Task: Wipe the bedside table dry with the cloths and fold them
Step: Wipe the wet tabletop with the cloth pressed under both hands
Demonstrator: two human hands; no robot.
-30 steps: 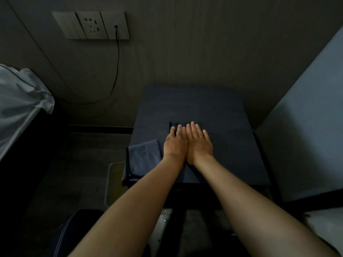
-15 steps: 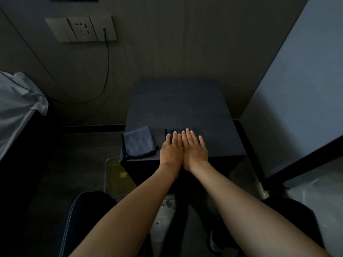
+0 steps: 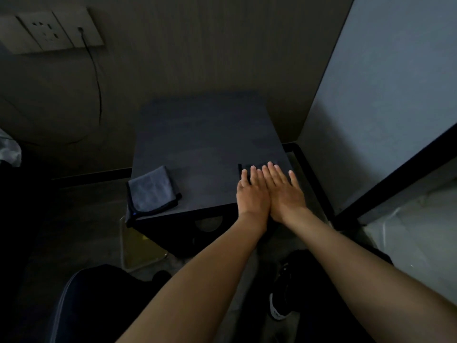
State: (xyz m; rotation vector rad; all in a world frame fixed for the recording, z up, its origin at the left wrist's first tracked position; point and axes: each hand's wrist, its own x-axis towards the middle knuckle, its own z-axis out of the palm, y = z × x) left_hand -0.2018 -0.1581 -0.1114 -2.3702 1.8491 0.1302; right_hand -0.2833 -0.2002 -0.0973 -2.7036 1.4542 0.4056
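Observation:
The dark bedside table (image 3: 205, 134) stands against the wall. A folded grey-blue cloth (image 3: 152, 189) lies on its front left corner, slightly over the edge. At the front right, my left hand (image 3: 252, 196) and my right hand (image 3: 284, 194) lie flat side by side, palms down, on a dark folded cloth (image 3: 243, 167). Only a thin strip of that cloth shows beyond my fingertips; the rest is hidden under my hands. Neither hand grips anything.
A wall socket plate (image 3: 49, 30) with a black cable (image 3: 97, 95) hanging from it is at the upper left. A pale bed panel (image 3: 383, 95) rises right of the table. On the floor are a clear bin (image 3: 138, 251) and a black shoe (image 3: 279, 305).
Both hands, still flat and together, have slid the dark cloth from the table's front middle to its front right. The grey-blue cloth has stayed at the front left corner.

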